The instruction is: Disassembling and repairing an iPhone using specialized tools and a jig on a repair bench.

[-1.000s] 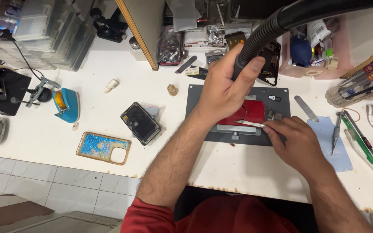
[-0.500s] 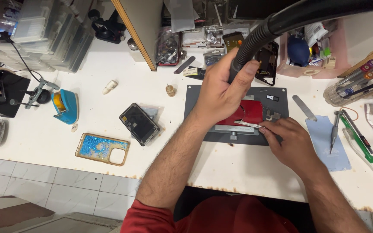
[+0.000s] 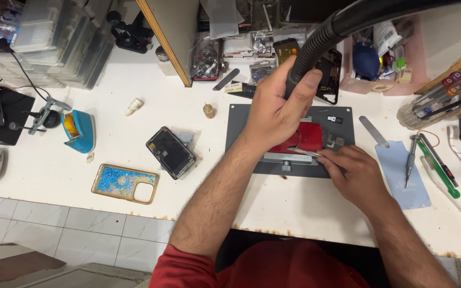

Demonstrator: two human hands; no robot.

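The left hand (image 3: 276, 114) reaches forward from the desk's (image 3: 134, 160) near edge, forearm slanted, fingers clenched round the black hose (image 3: 316, 45) just above the grey mat (image 3: 241, 128). The right hand (image 3: 356, 176) rests at the mat's near right corner, pinching tweezers (image 3: 302, 152) whose tips point left onto the red phone (image 3: 308, 137). The phone lies on the mat, partly under the left hand, between both hands. A dark screen (image 3: 171, 152) lies left of the mat.

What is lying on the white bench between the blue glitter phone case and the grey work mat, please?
In the head view, a dark phone screen lies between the blue glitter phone case and the grey work mat, tilted, on a clear bag.
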